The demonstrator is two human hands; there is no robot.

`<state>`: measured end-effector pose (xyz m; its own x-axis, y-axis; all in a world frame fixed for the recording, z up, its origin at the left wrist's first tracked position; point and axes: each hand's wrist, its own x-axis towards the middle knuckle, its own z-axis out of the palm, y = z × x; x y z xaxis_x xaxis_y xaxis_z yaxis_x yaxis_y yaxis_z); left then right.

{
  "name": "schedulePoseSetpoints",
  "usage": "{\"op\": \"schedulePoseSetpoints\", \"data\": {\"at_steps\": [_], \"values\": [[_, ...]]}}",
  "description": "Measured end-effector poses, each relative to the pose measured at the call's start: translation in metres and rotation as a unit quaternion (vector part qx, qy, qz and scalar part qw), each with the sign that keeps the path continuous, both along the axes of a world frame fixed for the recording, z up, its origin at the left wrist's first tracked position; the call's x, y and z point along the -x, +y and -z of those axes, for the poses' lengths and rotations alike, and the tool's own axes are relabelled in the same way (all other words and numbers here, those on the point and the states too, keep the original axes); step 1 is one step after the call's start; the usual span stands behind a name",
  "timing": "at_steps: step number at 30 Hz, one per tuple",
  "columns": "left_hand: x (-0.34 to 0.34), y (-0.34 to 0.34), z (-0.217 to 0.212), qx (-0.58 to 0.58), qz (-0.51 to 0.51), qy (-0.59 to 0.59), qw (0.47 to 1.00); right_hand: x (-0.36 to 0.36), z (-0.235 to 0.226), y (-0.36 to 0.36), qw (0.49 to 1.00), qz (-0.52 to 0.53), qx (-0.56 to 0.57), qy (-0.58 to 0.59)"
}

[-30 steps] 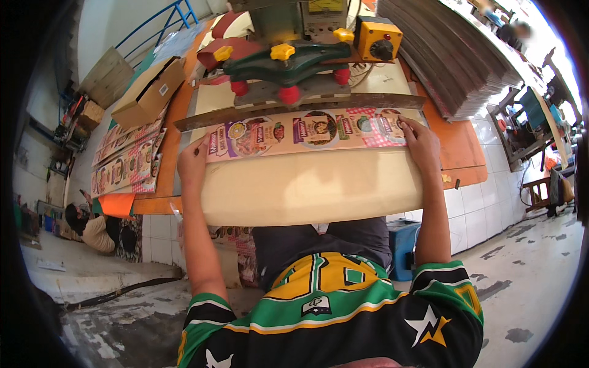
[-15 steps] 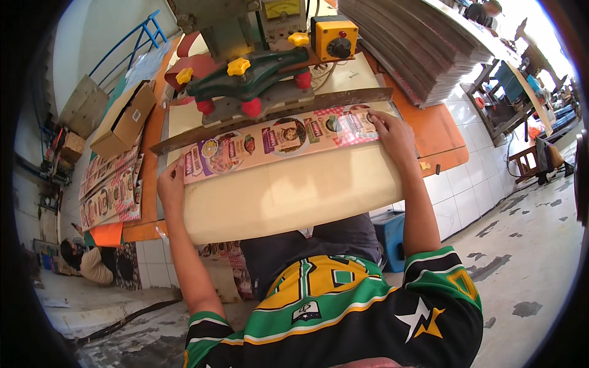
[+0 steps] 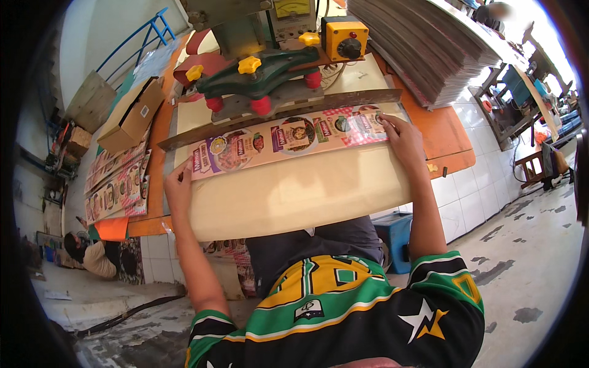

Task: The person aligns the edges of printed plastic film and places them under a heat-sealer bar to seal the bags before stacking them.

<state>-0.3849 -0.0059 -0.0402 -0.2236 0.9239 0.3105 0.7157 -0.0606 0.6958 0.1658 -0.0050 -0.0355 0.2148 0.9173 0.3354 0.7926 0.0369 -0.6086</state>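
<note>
A long printed packaging strip (image 3: 288, 138) with pictures of food bowls lies across a cream-coloured work surface (image 3: 294, 196). My left hand (image 3: 178, 187) is closed at the strip's left end, thumb and fingers pinching its edge. At the opposite end, my right hand (image 3: 403, 140) grips the corner between thumb and fingers. Just beyond the strip's far edge runs a long metal bar (image 3: 362, 98), set close to the strip and nearly parallel with it. Above it sits the dark green press head (image 3: 261, 80) with yellow star knobs and red feet.
A yellow control box (image 3: 345, 38) with a black dial stands behind the press. Tall stacked sheets (image 3: 423, 49) rise at the far right. On the left are an open cardboard box (image 3: 130, 116) and more printed strips (image 3: 116, 193). Another person (image 3: 98, 257) is at the lower left.
The whole view has shifted slightly, mostly moving things rightward in the picture. Both hands keep their grip, and the strip stays about the same against the metal bar.
</note>
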Motion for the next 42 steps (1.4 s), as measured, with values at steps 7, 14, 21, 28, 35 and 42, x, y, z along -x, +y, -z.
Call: {"op": "schedulePoseSetpoints", "data": {"at_steps": [7,14,21,28,35,42], "values": [[-0.006,-0.027,0.001,0.017,-0.017,0.031,0.999,0.01,-0.004,-0.016,0.999,0.01,-0.026,-0.018],[-0.013,-0.033,-0.006,0.017,0.014,0.001,1.0,0.017,-0.005,-0.018,0.999,0.028,-0.019,-0.006],[-0.014,-0.031,-0.003,0.017,0.02,0.002,1.0,0.015,-0.002,-0.019,0.999,0.026,-0.038,-0.026],[-0.01,-0.03,0.002,0.013,0.009,0.024,1.0,0.016,-0.003,-0.019,0.999,0.03,-0.025,-0.03],[-0.014,-0.031,-0.001,0.034,0.001,0.036,0.999,0.014,-0.001,-0.019,0.998,0.035,-0.029,-0.036],[-0.013,-0.031,-0.001,0.011,0.003,0.052,0.999,0.015,-0.002,-0.019,0.998,0.037,-0.025,-0.038]]}}
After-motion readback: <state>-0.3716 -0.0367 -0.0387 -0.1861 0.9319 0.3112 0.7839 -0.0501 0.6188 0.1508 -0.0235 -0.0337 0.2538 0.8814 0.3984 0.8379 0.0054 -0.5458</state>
